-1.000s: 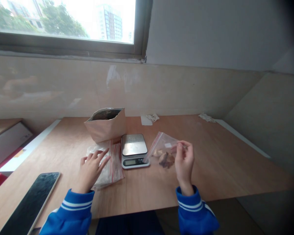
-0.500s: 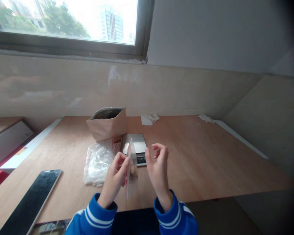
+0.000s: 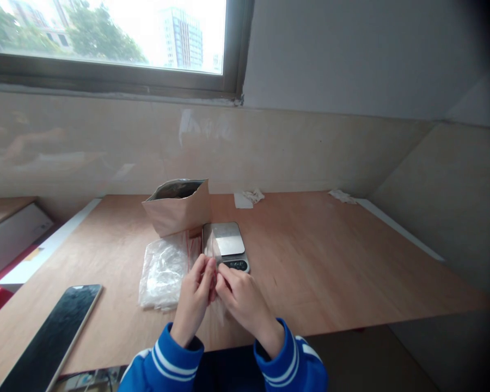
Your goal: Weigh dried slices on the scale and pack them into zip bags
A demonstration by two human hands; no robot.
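Observation:
Between my hands is a clear zip bag (image 3: 213, 245) with a red seal line, held upright in front of the scale. My left hand (image 3: 196, 291) pinches its edge from the left. From the right, my right hand (image 3: 243, 296) has its fingers closed on the same bag, close to the left fingertips. Much of the bag is hidden behind my fingers. Just beyond stands a digital kitchen scale (image 3: 231, 239) with a silver plate and a dark button panel. To the left lies a stack of clear zip bags (image 3: 163, 275).
An open brown paper pouch (image 3: 179, 212) with a silvery lining stands behind the bag stack. A large dark-screened phone or tablet (image 3: 53, 337) lies at the left front of the wooden table (image 3: 330, 261). White paper and a crumpled scrap (image 3: 249, 198) lie by the wall.
My right hand has moved left from beside the bag and closed its fingers on it. My left hand keeps its hold and has shifted slightly right.

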